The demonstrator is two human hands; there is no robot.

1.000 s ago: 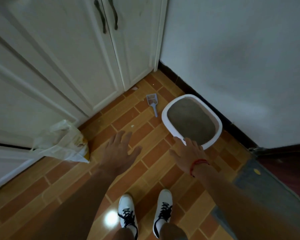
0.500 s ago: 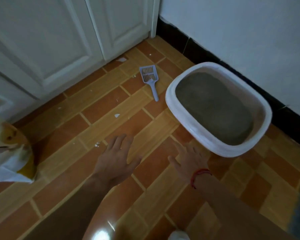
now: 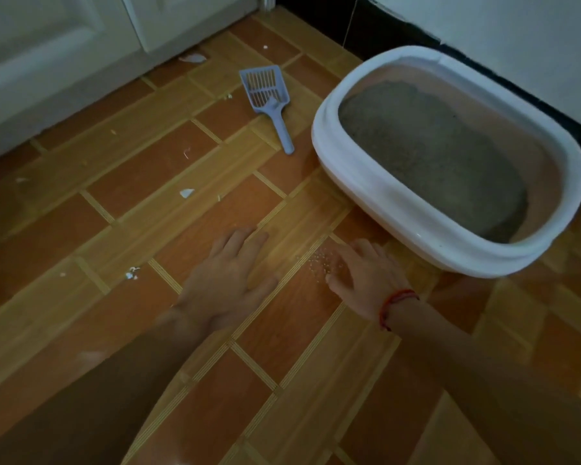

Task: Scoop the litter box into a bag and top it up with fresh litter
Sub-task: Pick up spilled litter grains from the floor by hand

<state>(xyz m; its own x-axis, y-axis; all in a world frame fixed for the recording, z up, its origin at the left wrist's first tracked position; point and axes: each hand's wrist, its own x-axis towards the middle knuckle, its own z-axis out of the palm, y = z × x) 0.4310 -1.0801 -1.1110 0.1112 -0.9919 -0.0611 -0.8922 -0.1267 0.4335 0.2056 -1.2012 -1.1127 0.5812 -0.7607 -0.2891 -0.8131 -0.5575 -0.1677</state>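
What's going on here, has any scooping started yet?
A person is bent over a tiled floor with both arms stretched forward. The left hand and right hand are open and hold nothing, just short of the white litter box. The box holds grey litter. The blue scoop lies on the floor beside the box, untouched. A few pale granules are scattered by the right hand. Scooping has not begun.
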